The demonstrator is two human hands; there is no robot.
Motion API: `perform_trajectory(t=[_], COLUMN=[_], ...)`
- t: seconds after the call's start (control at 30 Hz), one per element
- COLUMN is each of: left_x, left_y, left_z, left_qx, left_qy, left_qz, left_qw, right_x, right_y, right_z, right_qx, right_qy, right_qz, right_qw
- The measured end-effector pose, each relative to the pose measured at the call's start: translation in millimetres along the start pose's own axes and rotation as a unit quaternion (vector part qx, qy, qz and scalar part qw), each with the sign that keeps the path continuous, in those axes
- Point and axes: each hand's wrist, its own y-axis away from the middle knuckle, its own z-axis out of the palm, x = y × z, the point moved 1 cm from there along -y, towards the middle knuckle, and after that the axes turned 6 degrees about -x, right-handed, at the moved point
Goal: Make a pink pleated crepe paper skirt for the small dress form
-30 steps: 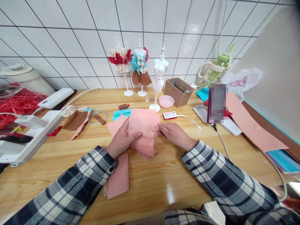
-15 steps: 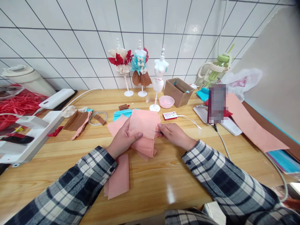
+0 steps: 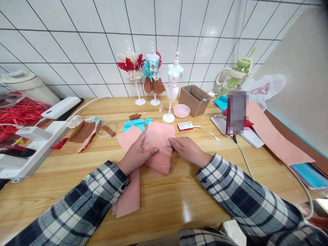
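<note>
My left hand [image 3: 140,150] pinches a pink crepe paper sheet [image 3: 160,131], thumb on top and fingers behind. My right hand [image 3: 188,148] is closed on a slim, pointed metal tool, seemingly small scissors [image 3: 167,146]; its handle is mostly hidden by the fingers. The tool's thin tip lies across the right part of the sheet. More pink paper pieces [image 3: 161,162] lie beneath the held sheet. A folded pink strip [image 3: 129,198] rests on the table, partly under my left wrist.
Three small dress forms stand along the wall, one bare [image 3: 172,82]. Before them are a pink bowl [image 3: 181,111], a cardboard box [image 3: 196,102] and a small red-white box [image 3: 185,126]. A phone [image 3: 237,112] stands at right, a power strip [image 3: 38,150] at left.
The held sheet has turned slightly and moved a little right, uncovering a small blue piece behind it. My right hand has moved slightly left and down, with the tip further over the paper.
</note>
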Motion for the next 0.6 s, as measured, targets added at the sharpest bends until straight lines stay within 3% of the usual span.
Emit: perform_trajectory(t=[0.6], left_x=[-2.7], left_y=[-2.4], left_z=[-1.1], left_qx=[-0.003], left_qy=[-0.002], left_qz=[0.013], left_qw=[1.0], right_x=[-7.2], right_y=[0.5], right_z=[-4.1], right_qx=[0.0], right_qy=[0.066], right_qz=[0.027], right_qw=[0.997])
